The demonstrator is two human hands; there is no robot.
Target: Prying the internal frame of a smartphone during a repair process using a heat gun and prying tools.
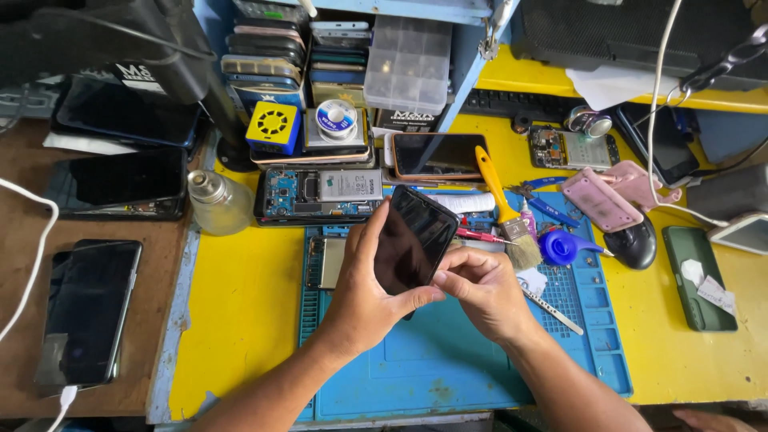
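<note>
A person's 2 bare hands hold a dark phone (414, 238) tilted above a blue work mat (448, 352) that lies on a yellow desk (232, 320).

The left hand (364, 300) wraps the phone from the left, its thumb pressing the lower edge and its fingers curled up along the left side. The right hand (480, 288) closes on the phone's lower right corner, pinching it between thumb and fingertips. The phone's black glass faces up and is unlit.

Everything else is placed from the mat:
- At its top left corner, partly under the left hand, lies a small opened device (326, 262).
- Just behind the mat's top edge lies an opened phone (320, 194) with its circuit board and battery showing.
- Left of that opened phone stands a clear bottle (218, 202).
- On the mat's upper right lies a brush (506, 210) with a yellow handle, and beside it a blue squeeze bottle (562, 246).
- Metal tweezers (552, 310) lie on the mat just right of the right hand.
- Off the mat's right edge sit a black mouse (632, 242), a pink case (602, 200) and a green case (698, 276).
- Far left of the mat, on a brown surface, a black phone (86, 308) lies flat.
- Behind the mat, stacked phones (268, 48) fill a shelf.
</note>
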